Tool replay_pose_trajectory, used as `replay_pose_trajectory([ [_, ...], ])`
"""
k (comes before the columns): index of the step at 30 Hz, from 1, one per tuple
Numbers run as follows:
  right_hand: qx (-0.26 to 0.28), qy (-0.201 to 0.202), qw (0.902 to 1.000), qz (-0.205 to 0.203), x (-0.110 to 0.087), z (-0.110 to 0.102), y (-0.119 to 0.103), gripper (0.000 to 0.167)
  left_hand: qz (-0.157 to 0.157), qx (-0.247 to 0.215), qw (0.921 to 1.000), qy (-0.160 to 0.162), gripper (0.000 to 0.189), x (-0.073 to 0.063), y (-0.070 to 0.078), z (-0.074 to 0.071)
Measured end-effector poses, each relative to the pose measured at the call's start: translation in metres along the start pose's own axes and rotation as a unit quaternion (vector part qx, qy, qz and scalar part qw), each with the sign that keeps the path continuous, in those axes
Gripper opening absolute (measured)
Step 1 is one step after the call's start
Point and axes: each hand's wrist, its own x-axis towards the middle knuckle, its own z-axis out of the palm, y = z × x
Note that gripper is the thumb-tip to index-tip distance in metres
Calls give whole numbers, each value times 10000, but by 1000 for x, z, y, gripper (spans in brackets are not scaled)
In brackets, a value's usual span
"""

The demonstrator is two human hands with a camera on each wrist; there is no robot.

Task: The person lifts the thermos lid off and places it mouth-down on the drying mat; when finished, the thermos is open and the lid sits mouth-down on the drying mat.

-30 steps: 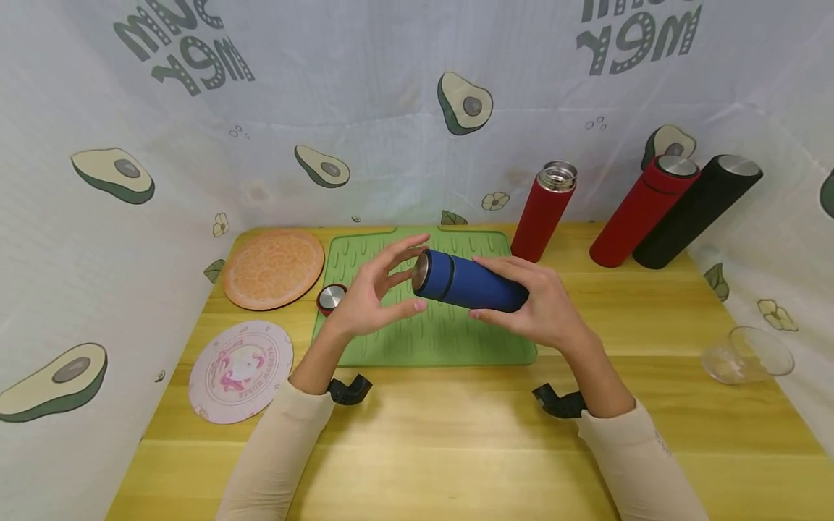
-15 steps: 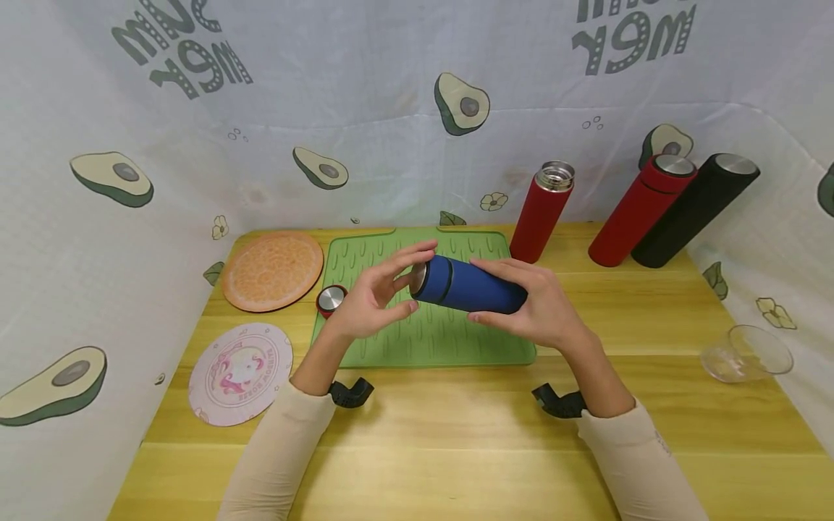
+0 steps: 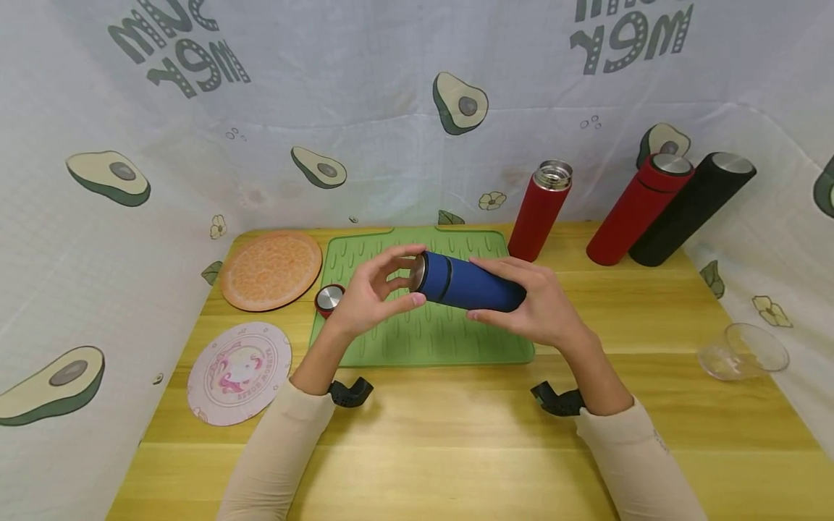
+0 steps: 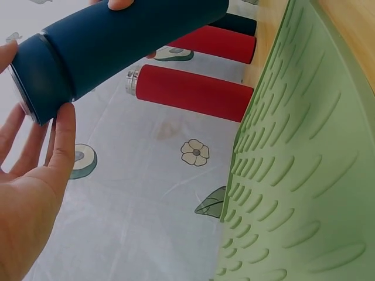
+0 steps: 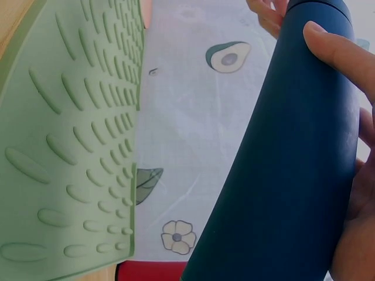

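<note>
A blue thermos flask [image 3: 478, 284] with a steel-topped lid [image 3: 431, 277] is held tilted over the green ribbed mat [image 3: 417, 344]. My right hand [image 3: 546, 302] grips its body near the base, thumb on the near side. At the other end, my left hand [image 3: 366, 298] has thumb and fingertips around the lid's rim; the left wrist view shows fingertips against the lid [image 4: 44, 79] on opposite sides. A dark ring marks the seam between lid and body. Beside my left hand, a red cap [image 3: 329, 299] with a steel top lies at the mat's left edge.
A lidless red flask [image 3: 539, 211] stands behind the mat's right corner. Farther right are a capped red flask [image 3: 638, 210] and a black flask [image 3: 692, 210]. A clear glass [image 3: 743, 352] is at the right edge. Orange [image 3: 272, 270] and pink [image 3: 239, 373] round mats lie left.
My left hand's fingers have closed in on the lid's rim, where before they stood spread around it. The right hand keeps its grip, and the flask has barely moved.
</note>
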Motion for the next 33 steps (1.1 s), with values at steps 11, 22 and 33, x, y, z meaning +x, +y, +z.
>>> replay_pose_trajectory([
  [11, 168, -65, 9998, 60, 1, -2, 1, 78, 549, 253, 9967, -534, 85, 2, 2, 0],
  [22, 137, -213, 9996, -78, 1, -1, 1, 78, 873, 190, 9918, -914, 72, 2, 0, 3],
  [33, 130, -226, 9996, 71, 1, -1, 0, 78, 400, 67, 9988, -285, 65, 1, 0, 5],
])
